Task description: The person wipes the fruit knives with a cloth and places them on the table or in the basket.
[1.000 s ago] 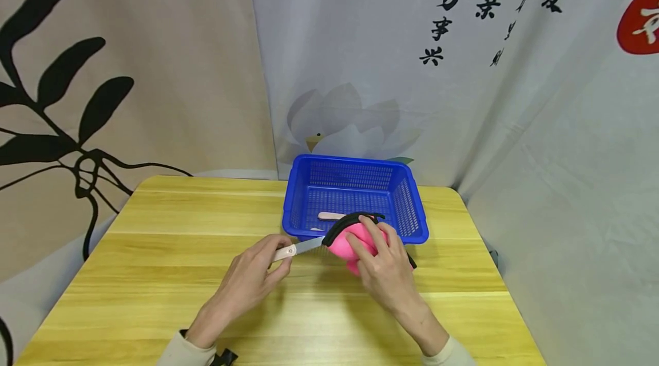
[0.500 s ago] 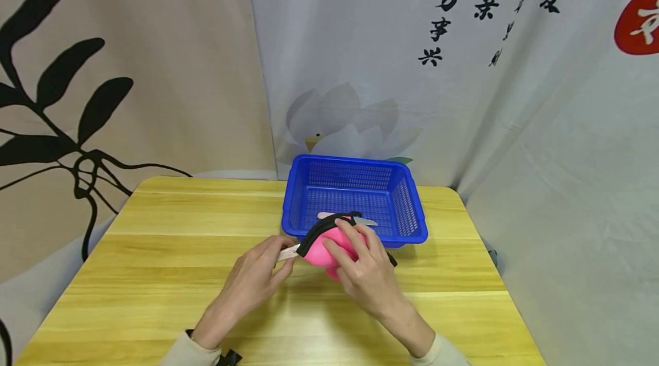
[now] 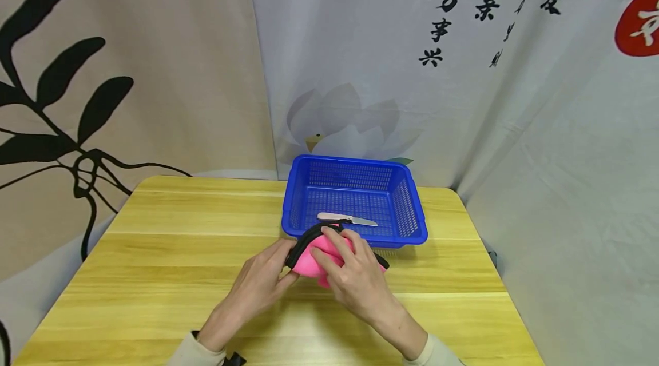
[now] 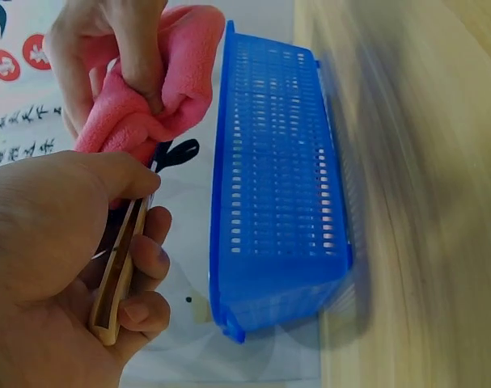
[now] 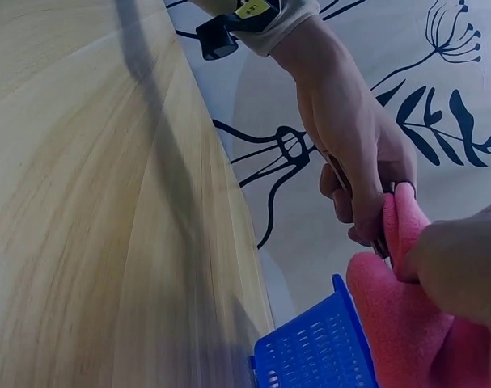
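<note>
My left hand [image 3: 259, 281] grips a folding knife [image 4: 116, 284] by its pale, slotted handle, thumb on one side and curled fingers on the other. A pink cloth [image 3: 306, 265] with black edging wraps the blade, hiding it. My right hand [image 3: 360, 286] pinches the folded cloth, close to the left hand's fingertips. A black loop [image 4: 180, 152] on the cloth shows in the left wrist view. Just beyond both hands, another knife [image 3: 334, 217] with a pale pink handle lies in the blue basket [image 3: 355, 161].
The perforated basket stands toward the back of the wooden table [image 3: 195, 229]. Behind it hangs a pale printed curtain [image 3: 355, 40]. A black strap piece [image 3: 235, 359] shows at the left sleeve [image 3: 195, 351].
My right hand and the cloth have slid left along the blade to the knife's handle, covering the blade seen earlier. The knife in the basket has come more into view.
</note>
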Action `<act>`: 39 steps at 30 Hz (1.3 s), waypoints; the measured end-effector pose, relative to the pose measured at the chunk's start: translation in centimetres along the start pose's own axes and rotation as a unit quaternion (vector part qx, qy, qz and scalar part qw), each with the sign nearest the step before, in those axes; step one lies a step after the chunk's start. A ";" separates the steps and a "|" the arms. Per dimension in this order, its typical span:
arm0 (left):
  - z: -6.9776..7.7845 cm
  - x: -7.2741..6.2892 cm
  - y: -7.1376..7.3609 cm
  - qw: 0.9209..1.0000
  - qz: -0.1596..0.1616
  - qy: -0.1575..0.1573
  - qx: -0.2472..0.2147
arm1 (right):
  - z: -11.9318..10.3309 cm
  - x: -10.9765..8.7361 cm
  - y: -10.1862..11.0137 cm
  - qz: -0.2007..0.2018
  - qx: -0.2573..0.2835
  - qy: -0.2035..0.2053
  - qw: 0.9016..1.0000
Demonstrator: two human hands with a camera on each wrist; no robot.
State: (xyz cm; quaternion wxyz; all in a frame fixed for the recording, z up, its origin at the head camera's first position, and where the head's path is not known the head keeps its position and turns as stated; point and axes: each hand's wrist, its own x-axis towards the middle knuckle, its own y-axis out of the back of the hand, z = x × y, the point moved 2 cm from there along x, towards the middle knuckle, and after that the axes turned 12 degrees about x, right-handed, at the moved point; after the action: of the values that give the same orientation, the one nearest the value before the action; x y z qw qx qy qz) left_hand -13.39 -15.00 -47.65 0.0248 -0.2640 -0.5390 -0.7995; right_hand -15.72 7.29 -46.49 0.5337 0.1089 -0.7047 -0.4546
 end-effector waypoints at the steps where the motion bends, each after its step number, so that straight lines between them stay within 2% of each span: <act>1: 0.0 0.0 0.0 1.000 -0.005 0.004 -0.003 | 0.0 0.0 0.0 -0.004 -0.002 -0.003 1.000; 9: 0.0 -0.2 0.1 0.999 -0.027 0.030 -0.017 | 0.3 -0.2 0.3 -0.021 -0.026 -0.020 0.999; 20: -0.6 -0.3 0.6 0.999 -0.012 0.032 -0.028 | 1.0 -0.3 0.5 -0.005 -0.037 -0.015 0.999; 33: -0.9 -0.2 1.1 0.996 -0.030 0.056 -0.060 | 2.2 -0.9 1.0 0.014 -0.031 -0.020 0.999; 39: -1.3 -0.3 1.2 0.995 -0.025 0.056 -0.077 | 2.9 -1.4 1.4 0.012 -0.024 -0.036 0.999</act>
State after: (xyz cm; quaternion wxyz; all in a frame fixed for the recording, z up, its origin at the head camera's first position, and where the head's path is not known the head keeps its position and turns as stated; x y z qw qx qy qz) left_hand -13.24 -16.69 -47.08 0.0148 -0.2066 -0.4800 -0.8525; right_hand -17.17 10.46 -46.38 0.5161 0.0715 -0.7134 -0.4686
